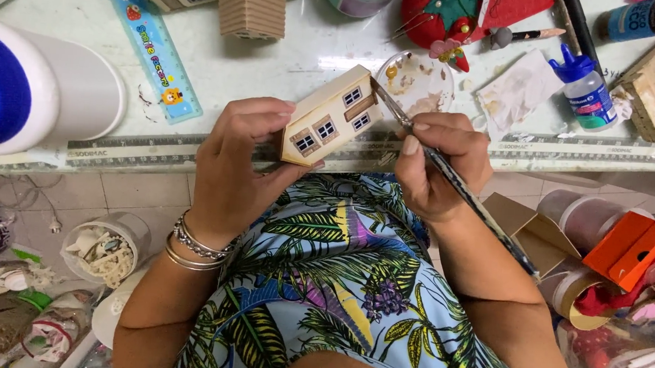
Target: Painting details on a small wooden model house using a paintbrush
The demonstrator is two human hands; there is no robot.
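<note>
A small cream model house [330, 116] is held in the air just off the near edge of the counter [289, 68], over the lap. It is clamped by the left hand [231, 172], fingers over its roof side and thumb under its lower end. The right hand [436, 166] is closed around a thin paintbrush [463, 191], whose tip is laid against the upper right corner of the house, beside the windows.

Since the house is carried only by a fingertip grip and rests on nothing, it could be turned or dropped to the floor if the brush is pressed too hard. A small slip of the tip would likely leave paint on the brown window frames. The clear paint dish [417, 83] sits close to the near edge, just behind the brush, and could be knocked by the right hand. The blue-capped glue bottle [585, 90] stands well apart to the right.
</note>
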